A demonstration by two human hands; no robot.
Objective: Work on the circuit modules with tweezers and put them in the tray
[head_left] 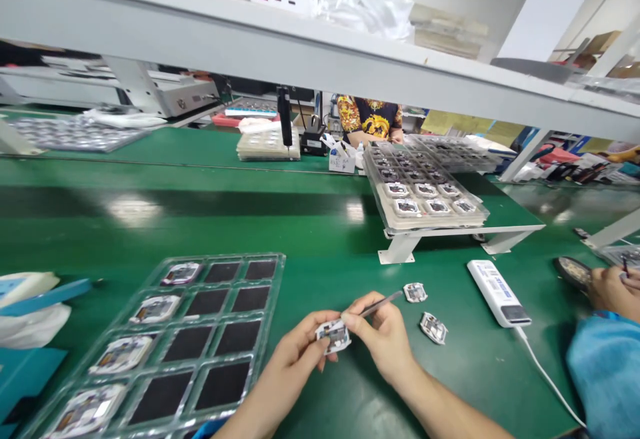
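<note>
My left hand (295,352) pinches a small white circuit module (334,336) between thumb and fingers, just above the green table. My right hand (383,336) is closed on thin metal tweezers (381,304) whose tip rests at the module. Two more loose modules (415,292) (433,328) lie on the mat just right of my hands. A clear compartment tray (200,332) lies to the left; its left column holds several modules, and the other cells show dark bottoms.
A stack of trays filled with modules (425,192) sits on a white stand behind my hands. A white device with a cable (499,292) lies to the right. A co-worker's hand (613,289) and blue sleeve are at the far right. Another person sits across the table (370,119).
</note>
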